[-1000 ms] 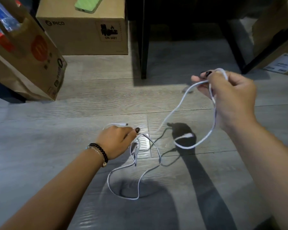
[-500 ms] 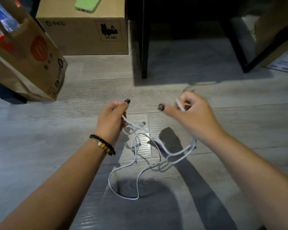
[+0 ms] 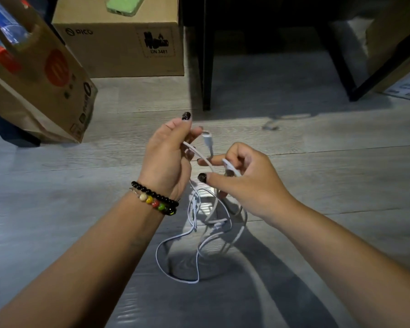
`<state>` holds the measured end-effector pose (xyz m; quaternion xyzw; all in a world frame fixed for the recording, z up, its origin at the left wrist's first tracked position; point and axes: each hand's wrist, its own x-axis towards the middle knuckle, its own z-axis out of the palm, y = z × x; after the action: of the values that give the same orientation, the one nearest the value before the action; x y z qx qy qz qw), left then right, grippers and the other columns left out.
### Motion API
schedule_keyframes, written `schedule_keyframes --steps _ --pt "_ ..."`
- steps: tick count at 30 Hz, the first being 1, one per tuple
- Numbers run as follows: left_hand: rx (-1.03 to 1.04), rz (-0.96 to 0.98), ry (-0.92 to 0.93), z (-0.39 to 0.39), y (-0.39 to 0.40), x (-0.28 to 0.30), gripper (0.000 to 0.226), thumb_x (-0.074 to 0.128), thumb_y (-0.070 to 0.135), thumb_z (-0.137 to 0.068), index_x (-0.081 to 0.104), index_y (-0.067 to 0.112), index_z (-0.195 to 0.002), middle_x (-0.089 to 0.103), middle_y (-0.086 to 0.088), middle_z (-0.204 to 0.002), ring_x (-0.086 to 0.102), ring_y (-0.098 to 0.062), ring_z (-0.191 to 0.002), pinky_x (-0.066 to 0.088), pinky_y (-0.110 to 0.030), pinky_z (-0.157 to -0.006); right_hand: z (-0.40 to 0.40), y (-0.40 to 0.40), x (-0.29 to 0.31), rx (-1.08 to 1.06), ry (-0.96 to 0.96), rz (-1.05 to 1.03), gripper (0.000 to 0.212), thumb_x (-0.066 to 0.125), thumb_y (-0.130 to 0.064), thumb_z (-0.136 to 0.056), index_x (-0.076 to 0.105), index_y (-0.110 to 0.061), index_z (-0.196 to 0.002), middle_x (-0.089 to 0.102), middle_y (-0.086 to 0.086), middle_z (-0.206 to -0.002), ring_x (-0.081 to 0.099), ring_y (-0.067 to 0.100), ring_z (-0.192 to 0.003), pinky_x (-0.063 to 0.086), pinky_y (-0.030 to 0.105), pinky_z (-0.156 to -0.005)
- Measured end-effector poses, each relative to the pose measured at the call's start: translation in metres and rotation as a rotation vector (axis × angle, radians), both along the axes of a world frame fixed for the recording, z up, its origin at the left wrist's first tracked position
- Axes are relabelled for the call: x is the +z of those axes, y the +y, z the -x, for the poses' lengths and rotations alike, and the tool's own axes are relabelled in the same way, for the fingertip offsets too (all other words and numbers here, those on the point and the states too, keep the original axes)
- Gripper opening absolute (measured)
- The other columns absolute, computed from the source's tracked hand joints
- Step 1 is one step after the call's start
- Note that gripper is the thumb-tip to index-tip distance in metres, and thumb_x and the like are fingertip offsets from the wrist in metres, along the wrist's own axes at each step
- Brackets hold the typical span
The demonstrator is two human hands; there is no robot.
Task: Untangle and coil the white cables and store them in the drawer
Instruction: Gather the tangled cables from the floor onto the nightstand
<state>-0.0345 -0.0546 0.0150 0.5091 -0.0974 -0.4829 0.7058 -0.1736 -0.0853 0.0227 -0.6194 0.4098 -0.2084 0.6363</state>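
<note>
White cables point(image 3: 194, 233) hang in a tangle from both hands down to the grey floor, with a long loop lying on the boards below. My left hand point(image 3: 168, 159) is raised above the floor and pinches a cable strand near a white plug point(image 3: 207, 136) that sticks up beside its fingers. My right hand point(image 3: 244, 181) is close to the right of it, fingers curled round another white strand. No drawer is in view.
A brown paper bag point(image 3: 45, 74) leans at the left. Behind it stands a cardboard box point(image 3: 118, 43) with a green phone point(image 3: 126, 4) on top. Black furniture legs point(image 3: 207, 67) rise at the back centre, and another box point(image 3: 402, 55) sits at the right.
Both hands have come together above the floor. The right hand dropped from high on the right toward the centre, and the left hand lifted its cable end up off the floor.
</note>
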Motion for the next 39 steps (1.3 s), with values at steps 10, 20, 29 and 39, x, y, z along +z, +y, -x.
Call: schedule_keyframes --steps 10,20,29,39 --pt "-0.130 -0.270 -0.100 0.006 0.011 -0.028 0.031 0.043 0.031 -0.099 0.043 0.020 -0.128 0.062 0.000 -0.124 0.054 -0.014 -0.118 0.040 -0.029 -0.082 0.016 -0.018 -0.006 0.121 0.160 0.198 0.012 0.071 -0.012 -0.085 0.072 -0.024 -0.089 0.065 -0.025 -0.071 0.056 -0.005 -0.061 0.044 0.011 -0.059" --pt "-0.872 -0.657 -1.461 0.033 0.102 -0.127 0.128 0.062 0.078 -0.061 -0.010 0.020 -0.149 0.016 0.000 -0.152 0.021 -0.019 -0.137 0.016 -0.039 -0.115 0.045 -0.035 -0.018 -0.056 0.255 0.229 0.016 0.065 -0.021 -0.088 0.055 -0.008 -0.089 0.054 0.002 -0.081 0.047 0.008 -0.068 0.039 0.020 -0.063" --pt "-0.594 -0.419 -1.233 -0.007 0.082 -0.132 0.041 0.052 0.009 -0.095 0.050 0.012 -0.136 0.063 -0.011 -0.107 0.055 -0.027 -0.100 0.043 -0.030 -0.088 0.048 -0.029 -0.021 -0.075 0.260 0.131 0.023 0.061 -0.032 -0.090 0.051 -0.013 -0.083 0.048 -0.003 -0.066 0.043 0.011 -0.057 0.037 0.031 -0.058" --pt "-0.722 -0.220 -1.005 -0.014 0.036 -0.058 0.006 0.077 0.022 -0.077 0.074 0.017 -0.077 0.071 -0.003 -0.075 0.063 -0.022 -0.073 0.049 -0.038 -0.069 0.030 -0.014 -0.009 -0.006 0.183 0.163 0.022 0.062 -0.024 -0.091 0.046 -0.018 -0.104 0.055 -0.003 -0.068 0.044 0.005 -0.050 0.036 0.021 -0.049"
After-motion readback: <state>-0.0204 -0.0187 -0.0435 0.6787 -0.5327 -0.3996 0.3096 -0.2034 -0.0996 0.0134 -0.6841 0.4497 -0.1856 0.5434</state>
